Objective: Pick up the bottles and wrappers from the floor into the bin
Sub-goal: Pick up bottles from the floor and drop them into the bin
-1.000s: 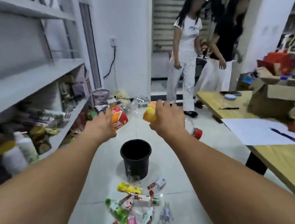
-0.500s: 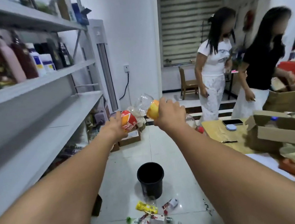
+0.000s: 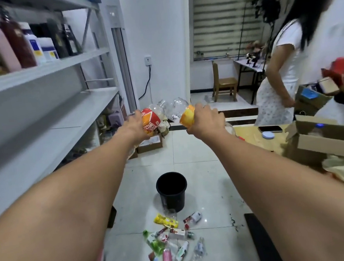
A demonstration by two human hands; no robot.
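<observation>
While left hand (image 3: 137,126) grips red-labelled bottle (image 3: 151,121), right hand (image 3: 205,120) grips orange-labelled bottle (image 3: 186,116), both partly hidden; floor wrappers (image 3: 165,219) blurred

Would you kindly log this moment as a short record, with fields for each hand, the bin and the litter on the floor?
left: left hand grips the red-label bottle, held up at arm's length
right: right hand grips the orange-label bottle, held up alongside
bin: black bin upright on the tiled floor, inside too dark to read
litter: yellow wrapper, pink wrapper and small bottles scattered on the bin's near side
status: neither held bottle is in the bin yet
</observation>
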